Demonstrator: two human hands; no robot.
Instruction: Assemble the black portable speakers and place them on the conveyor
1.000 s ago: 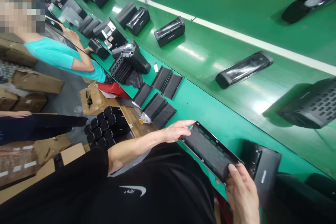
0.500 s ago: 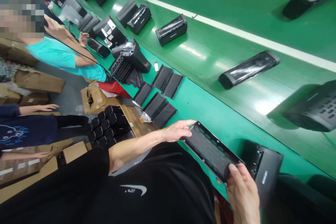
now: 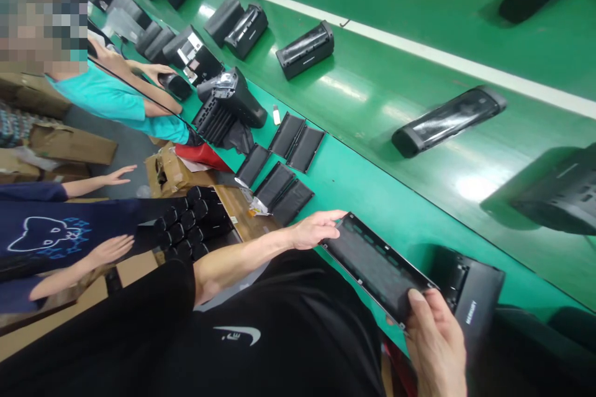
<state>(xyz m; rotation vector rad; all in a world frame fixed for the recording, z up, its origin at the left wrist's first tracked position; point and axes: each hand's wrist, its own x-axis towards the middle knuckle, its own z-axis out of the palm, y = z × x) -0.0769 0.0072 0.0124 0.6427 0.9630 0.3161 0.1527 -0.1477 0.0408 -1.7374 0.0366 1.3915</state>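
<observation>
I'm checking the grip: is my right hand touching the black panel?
Touching: the head view shows the right hand with its thumb on the black panel.

Head-worn view, forward and downward

It is a factory floor set up as an assembly line: matching black housings sit spaced out along a long green belt, a green bench runs beside it with loose black panels, people work along its edge, and cartons stand behind them.
</observation>
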